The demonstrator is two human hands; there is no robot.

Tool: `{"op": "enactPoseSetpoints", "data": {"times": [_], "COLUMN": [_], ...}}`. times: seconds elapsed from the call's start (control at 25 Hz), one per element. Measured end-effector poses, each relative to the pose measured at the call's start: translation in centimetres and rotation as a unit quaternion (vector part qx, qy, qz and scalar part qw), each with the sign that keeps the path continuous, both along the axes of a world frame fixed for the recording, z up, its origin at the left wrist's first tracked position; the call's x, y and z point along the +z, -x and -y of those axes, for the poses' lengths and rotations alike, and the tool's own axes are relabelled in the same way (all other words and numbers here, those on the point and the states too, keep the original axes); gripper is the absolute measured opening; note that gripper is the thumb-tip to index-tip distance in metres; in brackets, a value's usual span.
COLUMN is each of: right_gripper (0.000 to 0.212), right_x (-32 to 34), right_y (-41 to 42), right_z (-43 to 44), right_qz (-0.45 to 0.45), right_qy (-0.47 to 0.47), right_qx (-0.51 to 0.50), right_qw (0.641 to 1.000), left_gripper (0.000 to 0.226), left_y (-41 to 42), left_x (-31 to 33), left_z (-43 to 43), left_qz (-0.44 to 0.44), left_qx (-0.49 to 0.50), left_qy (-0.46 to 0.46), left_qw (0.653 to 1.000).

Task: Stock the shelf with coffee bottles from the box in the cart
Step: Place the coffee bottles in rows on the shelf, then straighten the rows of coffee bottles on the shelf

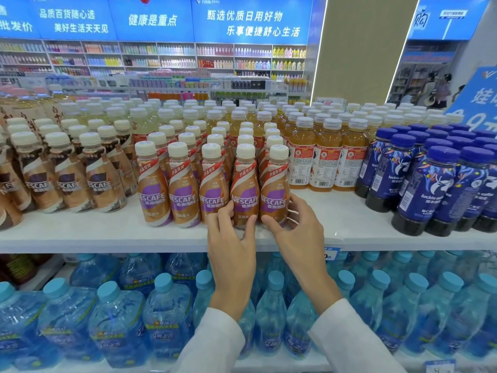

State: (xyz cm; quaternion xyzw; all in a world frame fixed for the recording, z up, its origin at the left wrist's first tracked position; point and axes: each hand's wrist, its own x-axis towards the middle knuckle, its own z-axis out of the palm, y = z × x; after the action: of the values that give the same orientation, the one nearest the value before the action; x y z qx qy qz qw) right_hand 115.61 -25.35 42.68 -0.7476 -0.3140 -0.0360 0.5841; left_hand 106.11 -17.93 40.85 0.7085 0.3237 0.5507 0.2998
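Tan Nescafe coffee bottles with purple labels and cream caps (185, 189) stand in rows on the white shelf (107, 232), five across at the front. My left hand (231, 246) wraps thumb and fingers around the base of the fourth front bottle (244, 184). My right hand (298, 235) does the same on the fifth, rightmost front bottle (274, 184). Both bottles stand upright on the shelf, touching each other. The box and the cart are out of view.
Brown-label Nescafe bottles (67, 179) stand to the left, orange tea bottles (325, 157) just right of the coffee, dark blue Luckin bottles (430, 184) farther right. Blue water bottles (161, 305) fill the shelf below. People (441, 90) stand far back right.
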Motion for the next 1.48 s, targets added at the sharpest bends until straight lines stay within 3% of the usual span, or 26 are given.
{"op": "enactPoseSetpoints", "data": {"times": [0.32, 0.48, 0.64, 0.84, 1.16, 1.32, 1.48], "right_gripper": [0.070, 0.072, 0.057, 0.049, 0.040, 0.056, 0.059], "right_x": [0.1, -0.3, -2.1, -3.0, 0.1, 2.4, 3.2], "right_y": [0.3, 0.4, 2.1, 8.1, 19.4, 22.0, 21.6], "right_z": [0.2, 0.9, 2.3, 1.3, -11.6, -20.7, -25.8], "right_qz": [0.011, 0.005, 0.023, 0.009, -0.006, 0.014, -0.016], "right_qy": [0.012, 0.012, -0.053, -0.048, 0.013, 0.052, 0.054], "right_qx": [0.011, 0.019, 0.019, 0.090, 0.245, 0.192, 0.133], "right_qw": [1.000, 1.000, 0.998, 0.995, 0.969, 0.980, 0.990], "left_gripper": [0.052, 0.045, 0.039, 0.042, 0.033, 0.038, 0.041], "left_y": [0.5, 1.3, 4.1, 11.7, 26.4, 29.0, 27.1], "left_x": [0.2, -0.1, -1.1, -2.1, -0.4, 1.6, 3.4], "left_z": [-0.1, -0.1, -0.2, -1.8, -14.6, -22.8, -26.9], "left_qz": [-0.017, -0.031, -0.036, -0.024, 0.012, -0.036, -0.088], "left_qx": [-0.017, -0.022, -0.026, 0.023, 0.083, 0.043, -0.024], "left_qy": [-0.005, -0.001, -0.003, 0.035, 0.077, 0.079, 0.043], "left_qw": [1.000, 0.999, 0.999, 0.999, 0.993, 0.995, 0.995]}}
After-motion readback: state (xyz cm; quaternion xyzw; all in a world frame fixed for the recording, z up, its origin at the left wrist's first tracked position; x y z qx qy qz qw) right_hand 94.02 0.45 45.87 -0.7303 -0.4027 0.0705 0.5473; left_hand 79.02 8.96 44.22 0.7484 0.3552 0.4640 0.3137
